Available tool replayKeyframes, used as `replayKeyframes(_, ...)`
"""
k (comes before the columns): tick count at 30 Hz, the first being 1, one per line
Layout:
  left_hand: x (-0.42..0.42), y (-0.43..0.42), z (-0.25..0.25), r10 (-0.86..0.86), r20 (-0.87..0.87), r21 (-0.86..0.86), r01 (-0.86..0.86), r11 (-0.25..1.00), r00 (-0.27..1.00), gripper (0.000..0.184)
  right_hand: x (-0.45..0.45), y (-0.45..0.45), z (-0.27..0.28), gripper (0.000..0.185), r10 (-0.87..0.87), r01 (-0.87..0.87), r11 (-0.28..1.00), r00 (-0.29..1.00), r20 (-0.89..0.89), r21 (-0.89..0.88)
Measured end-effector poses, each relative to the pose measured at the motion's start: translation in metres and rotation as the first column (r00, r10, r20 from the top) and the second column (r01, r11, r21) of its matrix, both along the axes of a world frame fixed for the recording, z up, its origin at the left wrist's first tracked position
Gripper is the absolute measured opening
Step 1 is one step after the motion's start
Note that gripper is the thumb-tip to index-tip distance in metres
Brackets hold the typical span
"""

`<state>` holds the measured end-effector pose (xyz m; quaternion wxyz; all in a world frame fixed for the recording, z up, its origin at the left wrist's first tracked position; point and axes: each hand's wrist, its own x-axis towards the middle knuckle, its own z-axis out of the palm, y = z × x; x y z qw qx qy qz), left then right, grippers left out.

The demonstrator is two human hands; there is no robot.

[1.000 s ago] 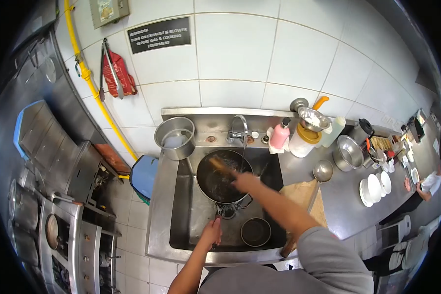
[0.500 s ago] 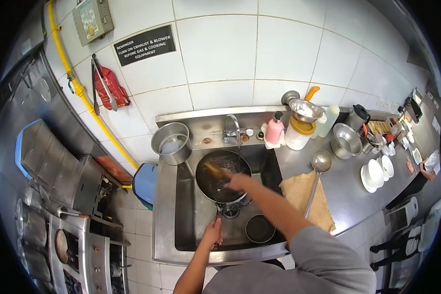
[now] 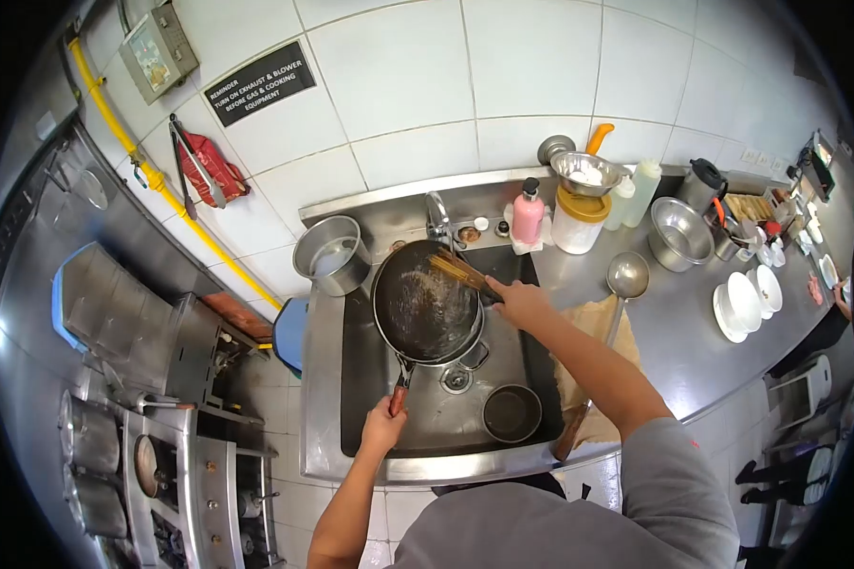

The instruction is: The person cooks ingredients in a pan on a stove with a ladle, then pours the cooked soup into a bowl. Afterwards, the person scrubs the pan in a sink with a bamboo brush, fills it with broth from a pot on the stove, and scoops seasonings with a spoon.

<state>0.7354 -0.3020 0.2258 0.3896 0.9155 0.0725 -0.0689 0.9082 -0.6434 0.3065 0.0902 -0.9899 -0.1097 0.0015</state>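
A dark wok is held over the steel sink, its inside wet and tilted toward me. My left hand is closed round its reddish-brown handle. With my right hand I grip a bamboo wok brush, its bristles at the upper right of the pan. The faucet stands just behind the rim. In the basin's lower right corner sits a small dark round pan, apart from both hands, near the drain.
A steel pot stands on the left ledge. To the right are a pink soap bottle, a yellow-lidded tub, a ladle on a tan cloth, a steel bowl and white bowls. Another person's arm shows at far right.
The wok has been raised and tilted, with my left hand higher on the left. The brush has moved from the pan's left-middle to its upper right side. The view has shifted slightly.
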Motion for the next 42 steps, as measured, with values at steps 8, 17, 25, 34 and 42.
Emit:
replayKeyframes(8,-0.024,0.021,0.042,-0.020,0.293,0.348,-0.087,0.933,0.956,0.039,-0.070,0.011,-0.072,0.069,0.227,0.005,0.843,0.903,-0.365,0.538)
replayKeyframes(17,-0.030,0.069,0.027,-0.189,0.383,0.600,-0.089,0.795,0.904,0.035,-0.123,-0.061,-0.009,0.072,0.422,-0.282,0.883,0.826,-0.373,0.374)
replayKeyframes(25,-0.023,0.071,0.004,-0.069,0.381,0.339,-0.070,0.938,0.922,0.032,-0.232,-0.162,-0.052,0.070,-0.498,0.409,0.589,0.863,-0.086,0.697)
replayKeyframes(34,-0.011,0.020,0.009,0.009,-0.256,-0.543,-0.152,0.826,0.967,0.024,-0.276,-0.170,-0.082,0.071,-0.699,0.681,0.699,0.715,0.008,0.217)
replayKeyframes(42,-0.029,0.071,-0.017,-0.108,0.112,-0.180,0.127,0.975,0.988,0.038,-0.229,-0.077,-0.097,0.060,-0.697,0.677,0.681,0.716,-0.035,0.279)
